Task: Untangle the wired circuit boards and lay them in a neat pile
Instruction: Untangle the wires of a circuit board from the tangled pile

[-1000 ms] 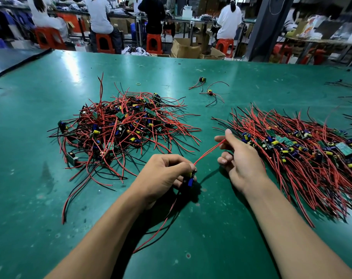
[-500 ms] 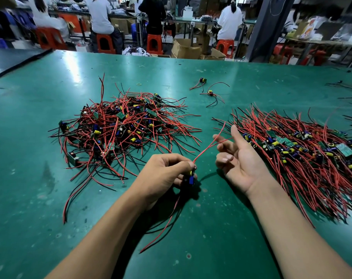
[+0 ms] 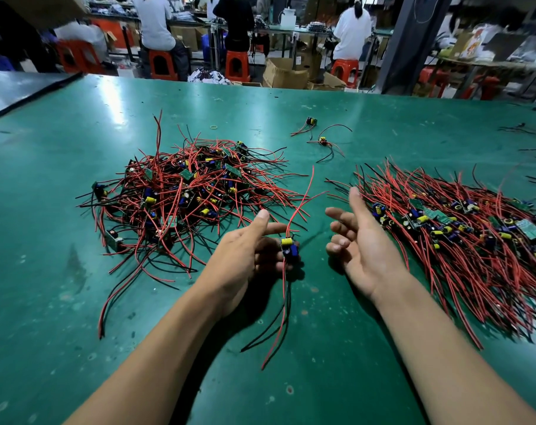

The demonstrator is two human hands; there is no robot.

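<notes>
- right hand, centre right, has let go of the red wire; fingers apart, loosely curled;
- left hand, thumb lifted, fingers curled round the circuit board at centre;
- board looks freed; ready for the neat pile at right.

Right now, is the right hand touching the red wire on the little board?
Apart. The head view shows green table between the right hand and the red wire rising from the board in the left hand.

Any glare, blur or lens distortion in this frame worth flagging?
Head view: overhead glare streaks the green table far left; the wide-angle lens bows its far edge; forearms and corners smeared; the circuit board in the left hand reads clearly.
</notes>
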